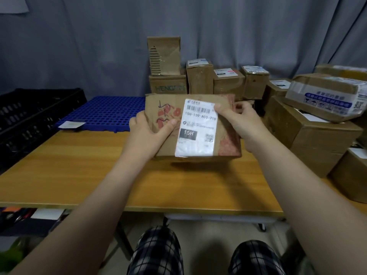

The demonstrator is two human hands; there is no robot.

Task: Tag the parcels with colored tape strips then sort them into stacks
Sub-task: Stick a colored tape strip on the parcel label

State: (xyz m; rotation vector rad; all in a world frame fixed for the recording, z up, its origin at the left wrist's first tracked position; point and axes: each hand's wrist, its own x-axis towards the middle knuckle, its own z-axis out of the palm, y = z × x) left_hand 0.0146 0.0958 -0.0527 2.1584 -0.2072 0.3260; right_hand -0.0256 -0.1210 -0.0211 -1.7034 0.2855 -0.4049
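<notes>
The flat parcel (226, 135), label (198, 130) up, hangs just over the middle of the desk (79, 165), left hand (151, 126) and right hand (238, 118) each pinching a side edge between thumb and fingers: seemingly label-checking before tagging, and the next move needs a tape strip, none in sight.

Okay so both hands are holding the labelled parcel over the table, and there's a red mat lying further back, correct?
The mat is blue, not red; the head view shows it. The left hand and right hand do hold the labelled parcel over the table.
</notes>
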